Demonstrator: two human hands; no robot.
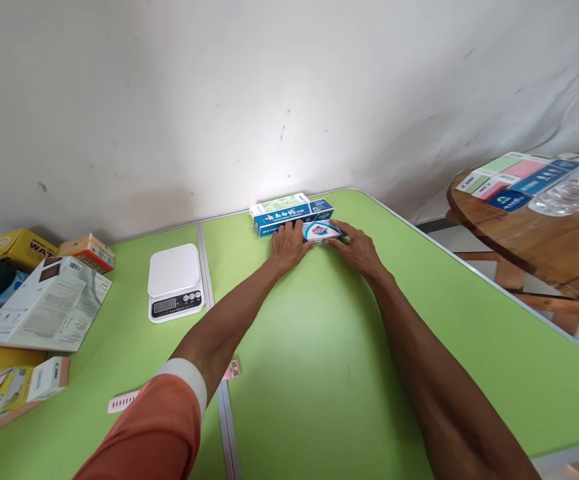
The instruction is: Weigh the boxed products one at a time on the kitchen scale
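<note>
At the far side of the green table (pixel 314 373), both hands grip a white and blue toothpaste box (pixel 321 231). My left hand (pixel 288 247) is closed over its left end, hiding that part. My right hand (pixel 358 248) pinches the right end between thumb and fingers. Just behind lies a dark blue toothpaste box (pixel 283 217) with white lettering, its front partly covered by my left fingers. A green and white box (pixel 279 203) lies behind that one, close to the wall.
A white kitchen scale (pixel 174 273) sits left of the table seam. A pink strap (pixel 122 401) runs under my left arm. Several boxes, including a grey-white carton (pixel 52 307), are heaped at left. At right, a round wooden table (pixel 529 247) bears more boxes and clear plastic.
</note>
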